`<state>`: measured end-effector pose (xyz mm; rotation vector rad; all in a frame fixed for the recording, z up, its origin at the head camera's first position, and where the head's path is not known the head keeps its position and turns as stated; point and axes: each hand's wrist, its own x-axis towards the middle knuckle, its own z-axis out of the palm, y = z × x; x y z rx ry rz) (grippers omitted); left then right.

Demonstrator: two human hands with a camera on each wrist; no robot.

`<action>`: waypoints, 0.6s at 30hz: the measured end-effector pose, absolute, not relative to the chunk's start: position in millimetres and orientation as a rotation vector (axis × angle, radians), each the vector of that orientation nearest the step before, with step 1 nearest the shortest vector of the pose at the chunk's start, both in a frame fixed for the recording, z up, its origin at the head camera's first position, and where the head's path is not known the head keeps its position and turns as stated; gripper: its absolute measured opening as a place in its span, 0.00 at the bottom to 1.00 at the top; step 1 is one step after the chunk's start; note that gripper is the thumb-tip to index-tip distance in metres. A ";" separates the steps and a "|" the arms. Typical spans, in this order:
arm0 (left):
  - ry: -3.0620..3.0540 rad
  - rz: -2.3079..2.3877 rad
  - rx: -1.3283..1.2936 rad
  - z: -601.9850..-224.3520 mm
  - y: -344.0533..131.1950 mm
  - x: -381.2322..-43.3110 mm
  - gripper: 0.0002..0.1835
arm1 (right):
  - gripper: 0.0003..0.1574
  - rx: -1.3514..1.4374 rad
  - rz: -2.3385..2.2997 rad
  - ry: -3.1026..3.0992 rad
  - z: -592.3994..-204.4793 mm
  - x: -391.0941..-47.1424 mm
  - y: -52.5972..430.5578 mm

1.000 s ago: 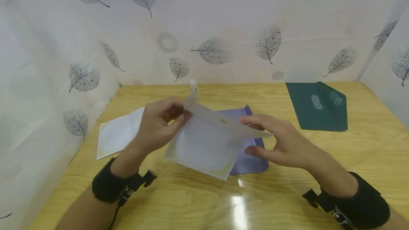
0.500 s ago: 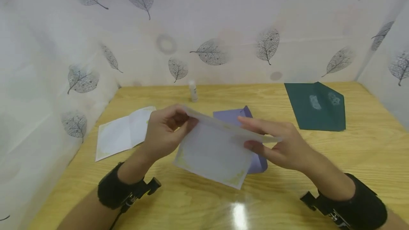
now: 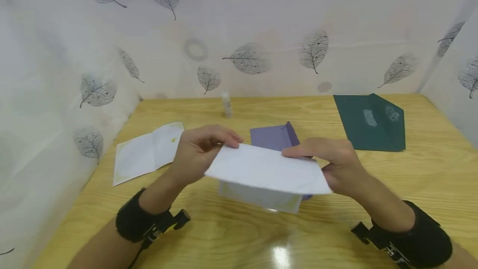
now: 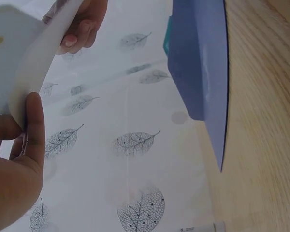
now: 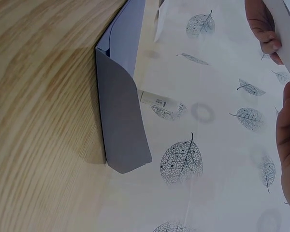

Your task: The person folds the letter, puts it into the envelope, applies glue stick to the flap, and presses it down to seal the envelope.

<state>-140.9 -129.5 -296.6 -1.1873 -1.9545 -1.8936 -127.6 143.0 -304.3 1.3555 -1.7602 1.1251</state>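
Observation:
A white sheet of letter paper (image 3: 267, 169), creased across the middle with its halves partly folded together, is held up above the table. Pale yellow corner patterns show on its lower half. My left hand (image 3: 201, 148) pinches the fold at the left end between thumb and fingers; the left wrist view shows the thumb and fingers (image 4: 35, 125) on either side of the paper. At the other end my right hand (image 3: 332, 161) grips the sheet, forefinger on top and thumb hidden beneath. Behind and below the sheet lies a purple envelope (image 3: 270, 136) with its flap raised, partly covered.
A second creased sheet (image 3: 134, 157) with yellow corners lies open on the wooden table (image 3: 224, 235) at the left. A small white tube (image 3: 227, 105) stands at the back. A dark green envelope (image 3: 377, 136) lies back right. A leaf-patterned curtain (image 3: 276, 20) surrounds the table.
The sheet's upper half has tipped toward me, so its plain white face now shows over the lower half. Both hands have turned with it, and the right hand's fingers have closed onto its edge.

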 end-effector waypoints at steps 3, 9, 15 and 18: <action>-1.998 -1.866 -1.160 -295.6 -130.5 -140.3 0.18 | 0.10 1.387 1.147 -1.761 -306.8 -129.3 144.7; -2.119 -1.778 -1.124 -293.5 -132.6 -137.7 0.20 | 0.17 1.364 1.132 -1.810 -310.4 -129.6 147.1; -2.221 -1.942 -1.045 -290.8 -130.3 -132.9 0.19 | 0.07 1.328 1.127 -1.811 -311.3 -129.4 148.2; -2.248 -2.001 -1.042 -289.4 -129.7 -130.8 0.19 | 0.07 1.290 1.096 -1.821 -311.9 -129.3 149.2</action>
